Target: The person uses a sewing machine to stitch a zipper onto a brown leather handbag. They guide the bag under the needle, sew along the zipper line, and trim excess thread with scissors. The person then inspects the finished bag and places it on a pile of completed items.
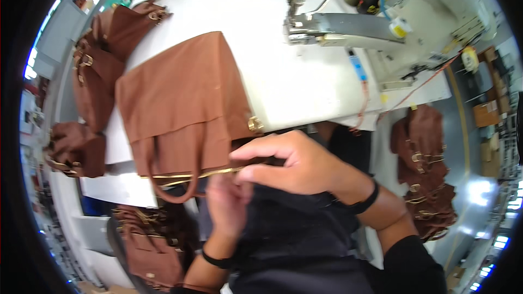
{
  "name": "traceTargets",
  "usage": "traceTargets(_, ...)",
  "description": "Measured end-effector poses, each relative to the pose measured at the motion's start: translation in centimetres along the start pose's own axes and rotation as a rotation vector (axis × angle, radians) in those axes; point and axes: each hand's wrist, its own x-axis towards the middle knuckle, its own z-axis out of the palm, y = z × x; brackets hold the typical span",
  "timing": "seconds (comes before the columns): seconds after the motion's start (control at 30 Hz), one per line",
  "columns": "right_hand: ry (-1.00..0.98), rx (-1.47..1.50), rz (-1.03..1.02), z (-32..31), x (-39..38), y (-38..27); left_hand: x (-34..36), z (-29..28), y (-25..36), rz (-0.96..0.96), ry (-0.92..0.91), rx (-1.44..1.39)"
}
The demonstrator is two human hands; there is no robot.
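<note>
A brown handbag (174,87) lies on the white table with its gold zipper (190,176) along the edge nearest me. One strap handle (195,163) loops over that edge. My right hand (297,163) is at the bag's near right corner, thumb and fingers stretched out and apart, with no object visible between them. Just below the zipper's right end is my left hand (226,204), its fingers curled and smeared by motion. Whether it grips the bag's edge cannot be made out. A gold metal fitting (254,124) sits on the bag's right side.
A sewing machine (348,24) with a long metal arm stands at the back right of the white table (297,87). Other brown bags (98,81) lie along the left. More hang in stacks at the right (422,169) and lower left (152,256).
</note>
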Motion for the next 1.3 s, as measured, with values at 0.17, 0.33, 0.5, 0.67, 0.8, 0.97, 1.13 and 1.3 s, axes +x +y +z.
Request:
traceTargets(0.17, 0.021, -0.288, -0.117, -0.3, -1.2, 1.0, 3.1, 0.4, 2.2, 0.008, 0.314, -0.099)
traceTargets(0.33, 0.095, -0.320, -0.124, -0.9, -2.0, 3.1, 4.4, 1.8, 5.9, 0.005, 0.330, 0.249)
traceTargets(0.5, 0.109, 0.109, 0.033, -1.6, -1.6, 2.9, 5.1, 2.2, 7.1, 0.043, 0.279, 0.170)
traceTargets(0.67, 0.157, 0.029, 0.041, -1.6, -1.8, 2.6, 5.2, 1.4, 6.8, -0.060, 0.197, 0.068)
traceTargets(0.8, 0.218, -0.211, -0.038, -0.7, -2.4, 3.4, 5.4, 2.2, 6.9, -0.042, 0.217, 0.108)
traceTargets(0.97, 0.270, -0.347, -0.193, -0.5, -2.1, 3.1, 5.1, 1.5, 6.5, -0.084, 0.232, 0.147)
traceTargets(1.13, 0.291, -0.394, -0.300, -0.9, -2.4, 3.8, 4.9, 1.4, 6.3, -0.086, 0.256, 0.209)
traceTargets(1.3, 0.307, -0.396, -0.335, -1.2, -3.2, 4.6, 4.6, 1.4, 5.8, -0.100, 0.262, 0.183)
